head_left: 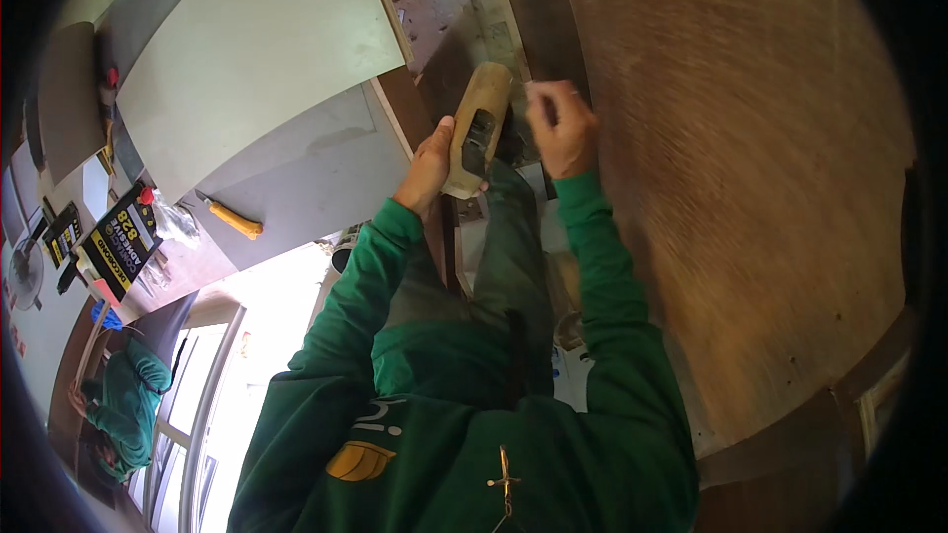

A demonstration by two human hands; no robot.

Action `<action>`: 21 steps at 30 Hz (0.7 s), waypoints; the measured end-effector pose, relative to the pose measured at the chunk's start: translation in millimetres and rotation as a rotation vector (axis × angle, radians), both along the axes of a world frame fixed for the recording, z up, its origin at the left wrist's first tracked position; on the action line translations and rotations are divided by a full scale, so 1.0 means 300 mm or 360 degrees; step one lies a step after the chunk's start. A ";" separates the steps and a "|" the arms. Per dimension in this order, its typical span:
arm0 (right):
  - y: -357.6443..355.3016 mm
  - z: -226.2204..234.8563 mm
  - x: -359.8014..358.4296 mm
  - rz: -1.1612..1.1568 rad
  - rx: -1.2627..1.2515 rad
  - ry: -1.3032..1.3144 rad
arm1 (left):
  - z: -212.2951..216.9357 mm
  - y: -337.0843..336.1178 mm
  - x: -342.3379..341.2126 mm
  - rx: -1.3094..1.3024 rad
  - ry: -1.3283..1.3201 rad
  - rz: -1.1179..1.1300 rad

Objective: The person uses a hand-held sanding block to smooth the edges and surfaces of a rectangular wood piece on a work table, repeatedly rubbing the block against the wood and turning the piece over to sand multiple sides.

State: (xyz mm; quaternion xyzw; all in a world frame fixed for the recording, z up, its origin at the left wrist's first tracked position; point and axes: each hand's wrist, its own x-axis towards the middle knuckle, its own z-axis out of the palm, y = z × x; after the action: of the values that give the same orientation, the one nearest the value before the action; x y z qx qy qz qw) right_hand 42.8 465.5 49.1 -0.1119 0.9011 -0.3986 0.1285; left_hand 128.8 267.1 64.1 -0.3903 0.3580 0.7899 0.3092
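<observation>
I see my left hand (431, 170) wrapped around a smooth, rounded wooden hand plane (476, 128) with a dark slot, held against the edge of a dark board (538, 10). My right hand (561, 128) is curled shut just beside it, fingers pinched on something too small to tell. A broad brown plywood sheet (750, 168), grainy and streaked, lies to the right. Pale laminate panels (247, 49), an orange-handled tool (235, 219) and a yellow-black adhesive can (120, 242) lie to the left.
</observation>
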 end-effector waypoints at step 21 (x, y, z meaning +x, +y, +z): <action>-0.169 -0.008 0.014 -0.0591 -0.1261 -0.1242 | 0.035 -0.318 -0.234 -0.2325 0.1604 -0.1222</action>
State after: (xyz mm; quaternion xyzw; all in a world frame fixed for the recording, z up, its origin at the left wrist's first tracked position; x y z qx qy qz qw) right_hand 47.1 414.7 46.8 0.1635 0.5740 -0.7326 0.3272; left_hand 58.5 171.6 74.5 0.0418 0.9546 0.2925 0.0375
